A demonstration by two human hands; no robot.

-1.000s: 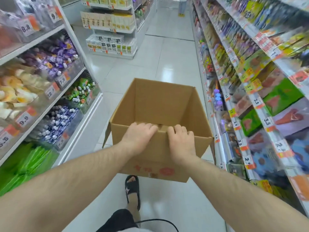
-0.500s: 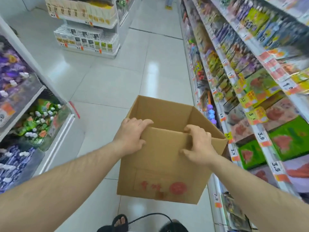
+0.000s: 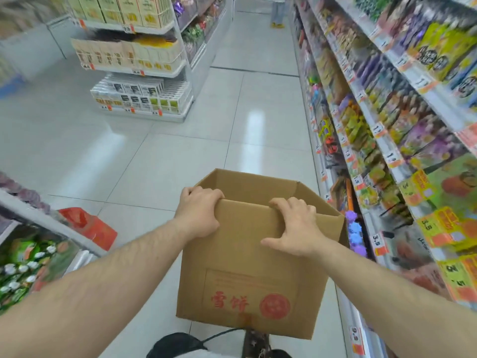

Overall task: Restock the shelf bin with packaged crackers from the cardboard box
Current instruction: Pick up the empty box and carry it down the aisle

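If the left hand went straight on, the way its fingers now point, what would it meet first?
Its fingers curl over the near rim of the brown cardboard box, so the left hand would probably enter the open box first; its contents are hidden.

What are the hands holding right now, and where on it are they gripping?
Both hands hold the cardboard box by its near top edge: the left hand at the left corner, the right hand further right, fingers curled over the rim.

Both bare forearms reach forward and converge from the lower corners of the view. The left hand point(image 3: 200, 211) curls its fingers over the near top edge of the open brown cardboard box point(image 3: 247, 275). The right hand point(image 3: 296, 228) hooks its fingers over the same edge, thumb spread flat against the box's near face.
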